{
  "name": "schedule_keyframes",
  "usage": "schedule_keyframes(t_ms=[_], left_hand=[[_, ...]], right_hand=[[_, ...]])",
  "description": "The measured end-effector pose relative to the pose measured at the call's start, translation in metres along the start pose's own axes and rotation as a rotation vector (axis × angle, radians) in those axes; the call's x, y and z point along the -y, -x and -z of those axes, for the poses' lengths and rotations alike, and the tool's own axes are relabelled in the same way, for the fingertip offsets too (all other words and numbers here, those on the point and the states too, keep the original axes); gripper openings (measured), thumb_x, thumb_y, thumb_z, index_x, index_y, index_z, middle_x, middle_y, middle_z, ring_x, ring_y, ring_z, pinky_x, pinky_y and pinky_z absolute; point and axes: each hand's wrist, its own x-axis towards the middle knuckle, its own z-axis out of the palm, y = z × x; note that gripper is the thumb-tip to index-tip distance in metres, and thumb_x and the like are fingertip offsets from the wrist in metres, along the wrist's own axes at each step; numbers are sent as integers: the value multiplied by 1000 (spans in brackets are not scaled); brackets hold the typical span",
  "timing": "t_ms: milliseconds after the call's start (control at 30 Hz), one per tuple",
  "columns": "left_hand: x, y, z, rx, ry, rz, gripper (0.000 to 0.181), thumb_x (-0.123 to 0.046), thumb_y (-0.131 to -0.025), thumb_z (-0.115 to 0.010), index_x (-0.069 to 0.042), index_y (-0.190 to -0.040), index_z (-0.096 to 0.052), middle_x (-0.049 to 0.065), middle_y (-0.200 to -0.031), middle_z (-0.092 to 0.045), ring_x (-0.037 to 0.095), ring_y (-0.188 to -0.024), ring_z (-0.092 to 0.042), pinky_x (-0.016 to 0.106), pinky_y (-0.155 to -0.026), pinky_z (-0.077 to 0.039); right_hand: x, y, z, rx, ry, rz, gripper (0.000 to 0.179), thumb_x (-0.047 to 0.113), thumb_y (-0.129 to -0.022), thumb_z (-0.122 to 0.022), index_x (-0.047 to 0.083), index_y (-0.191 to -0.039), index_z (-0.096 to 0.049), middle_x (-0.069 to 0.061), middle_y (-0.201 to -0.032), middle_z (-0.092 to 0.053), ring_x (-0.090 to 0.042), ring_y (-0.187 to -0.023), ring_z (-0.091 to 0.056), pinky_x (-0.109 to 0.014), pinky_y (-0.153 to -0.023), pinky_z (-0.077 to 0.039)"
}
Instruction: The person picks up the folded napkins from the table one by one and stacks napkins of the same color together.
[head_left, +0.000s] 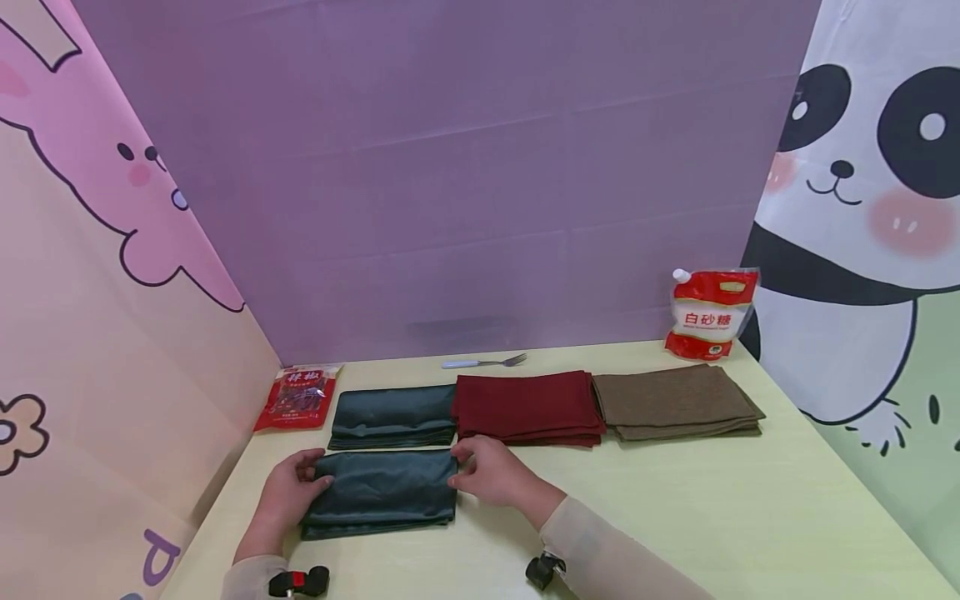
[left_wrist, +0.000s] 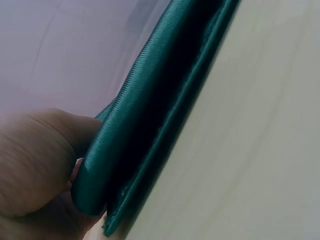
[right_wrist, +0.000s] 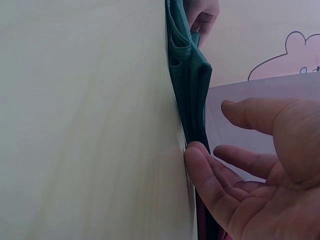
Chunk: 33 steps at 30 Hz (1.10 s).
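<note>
A folded dark green satiny cloth (head_left: 386, 492) lies near the front left of the table. My left hand (head_left: 288, 492) pinches its left edge; in the left wrist view the thumb (left_wrist: 75, 131) is on one face of the folded cloth (left_wrist: 132, 112), with the other fingers partly hidden behind it. At the right edge is my right hand (head_left: 491, 473). Its fingertips touch the cloth's border in the right wrist view, while the thumb (right_wrist: 245, 112) stands apart from the cloth (right_wrist: 192, 90). Behind lies a second folded dark green cloth (head_left: 393, 414).
To the right of the rear green cloth lie folded dark red cloths (head_left: 525, 406) and folded brown cloths (head_left: 675, 400). A fork (head_left: 483, 362) lies behind them. A red packet (head_left: 298, 398) is at the left, and a red-and-white pouch (head_left: 711, 315) stands at the back right.
</note>
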Motion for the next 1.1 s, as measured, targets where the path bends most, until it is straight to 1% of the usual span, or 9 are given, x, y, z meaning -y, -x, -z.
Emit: schedule_keyframes(t_ms=[67, 200, 333, 467, 567, 633, 767, 900, 1100], left_hand=[[0, 0, 1, 4, -21, -2, 49, -3, -93, -79, 0, -138, -63, 20, -117, -64, 33, -102, -57, 52, -95, -53], [0, 0, 1, 8, -37, -10, 43, -4, -93, -79, 1, -133, -66, 19, -114, -64, 33, -101, -57, 52, -94, -52], [0, 1, 2, -4, -15, -13, 40, -4, -93, -79, 0, -131, -66, 19, -115, -65, 33, -102, -58, 53, -94, -53], [2, 0, 1, -27, 19, -12, 36, -4, -92, -79, -3, -126, -67, 18, -114, -66, 33, -100, -59, 50, -93, -54], [3, -1, 0, -53, 50, -17, 31, -5, -92, -80, -5, -120, -69, 16, -112, -68, 31, -98, -61, 46, -90, -54], [3, -1, -1, -74, 68, -34, 26, -6, -92, -80, -6, -116, -71, 15, -112, -70, 30, -99, -62, 43, -88, -53], [3, 0, 0, -96, 127, -73, 20, -3, -92, -79, -6, -110, -73, 14, -110, -72, 29, -96, -62, 36, -84, -51], [0, 3, 2, -107, 190, -91, 20, 1, -92, -78, -5, -110, -73, 13, -111, -73, 27, -95, -62, 28, -82, -52], [0, 4, 6, -108, 302, -109, 22, 5, -93, -76, -2, -113, -73, 17, -115, -73, 23, -97, -66, 20, -82, -54]], right_hand=[[1, 0, 1, 1, -1, 5, 45, 16, -90, -84, 2, -130, -68, -8, -114, -67, -15, -89, -67, -33, -74, -58], [2, 1, 2, 2, -6, 13, 45, 15, -90, -85, 1, -129, -68, -10, -114, -67, -16, -90, -67, -34, -73, -57], [1, 1, 2, 3, -12, 13, 45, 15, -91, -84, 1, -131, -68, -10, -116, -67, -16, -91, -67, -33, -73, -58], [1, 0, 2, 4, -17, 10, 46, 14, -91, -83, 2, -132, -67, -10, -117, -67, -15, -90, -67, -34, -73, -58], [0, 1, 2, 2, -20, 3, 47, 14, -90, -84, 2, -132, -67, -9, -116, -67, -16, -90, -67, -35, -73, -58], [0, 1, 2, 2, -20, -1, 47, 15, -90, -84, 2, -132, -67, -9, -116, -67, -17, -91, -67, -36, -74, -58], [-1, 0, 2, 0, -10, 4, 48, 15, -90, -84, 2, -133, -66, -9, -116, -66, -18, -93, -67, -38, -77, -59], [-2, 0, 2, -3, -6, 4, 50, 16, -91, -84, 2, -135, -65, -9, -117, -66, -19, -94, -67, -39, -79, -59], [-2, 0, 2, -20, -2, -4, 54, 17, -91, -84, 0, -138, -62, -9, -114, -67, -20, -96, -65, -38, -79, -58]])
